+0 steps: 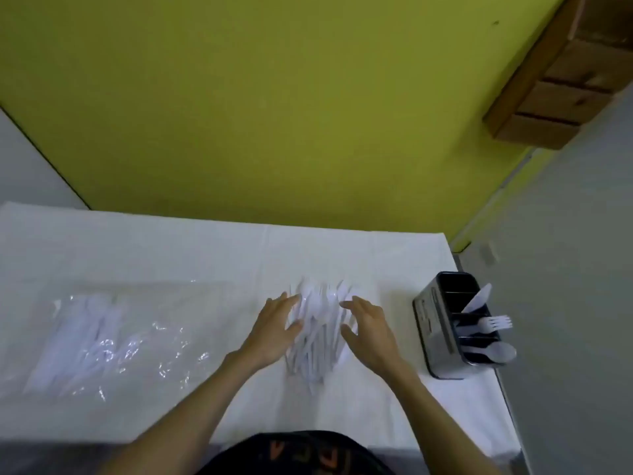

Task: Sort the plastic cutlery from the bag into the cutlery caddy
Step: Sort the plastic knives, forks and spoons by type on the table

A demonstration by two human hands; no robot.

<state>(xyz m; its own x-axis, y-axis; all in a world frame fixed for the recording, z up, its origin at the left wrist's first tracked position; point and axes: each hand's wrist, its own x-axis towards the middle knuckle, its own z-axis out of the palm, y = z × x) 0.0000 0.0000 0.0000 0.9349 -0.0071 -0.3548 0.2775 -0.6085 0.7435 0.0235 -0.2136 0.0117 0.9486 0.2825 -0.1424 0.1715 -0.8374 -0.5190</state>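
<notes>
Dark shirt (pixel 301 452) with orange lettering

Bag (pixel 102 341) left on table (pixel 205 255), cutlery pile (pixel 318 334) btwn hands, caddy (pixel 448 323) right.

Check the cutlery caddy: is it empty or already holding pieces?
Partly filled. A knife, a fork and a spoon stick out of three separate compartments of the cutlery caddy; its farthest compartment looks empty.

A white-covered surface (pixel 171 252) stands against a plain yellow-green wall (pixel 274 97), with grey floor (pixel 565 234) to its right and a wooden drawer unit (pixel 565 87) in the far right corner.
</notes>
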